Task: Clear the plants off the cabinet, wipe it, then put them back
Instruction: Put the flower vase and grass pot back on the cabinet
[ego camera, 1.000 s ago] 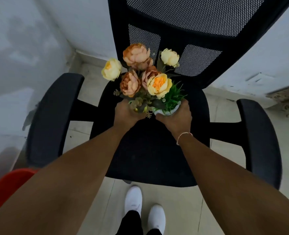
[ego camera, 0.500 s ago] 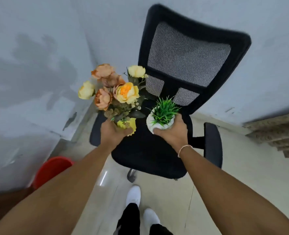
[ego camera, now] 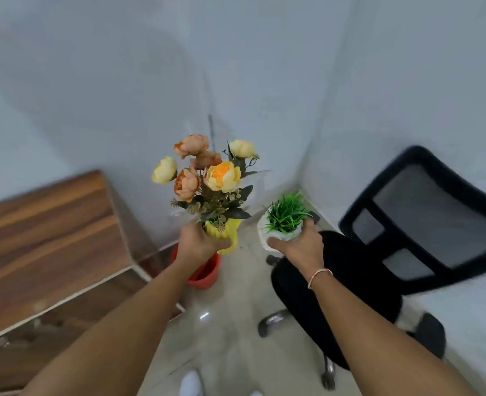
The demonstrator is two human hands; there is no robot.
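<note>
Above the pale tiled floor [ego camera: 230, 332], between the wooden cabinet and the chair, two potted plants are held up in the air, one in each hand. The left hand [ego camera: 200, 242] is closed around the small yellow ribbed pot [ego camera: 227, 232], with the thumb laid across its near face and the fingers hidden behind it. From this pot a bouquet of artificial flowers [ego camera: 207, 175] stands upright; six blooms can be counted, three peach-orange and three pale yellow, over dark green leaves. The right hand [ego camera: 298, 247] is cupped under and around the small white rough-textured pot of green grass-like plant [ego camera: 286, 217], the thumb curled along its near left edge and the fingers wrapped round its right side. A thin pale bracelet [ego camera: 318, 277] is worn on the right wrist. The two pots are kept slightly apart, not touching.

At the left, the brown wood-grain cabinet [ego camera: 44, 232] with a white edge is seen; its top surface carries neither plant. One red-orange plastic bucket [ego camera: 204, 274] stands on the floor just beyond the left forearm, partly hidden by it. One black mesh-backed office chair [ego camera: 393, 252] stands at the right, under and behind the right forearm. White shoes [ego camera: 190, 384] are glimpsed at the bottom edge.
</note>
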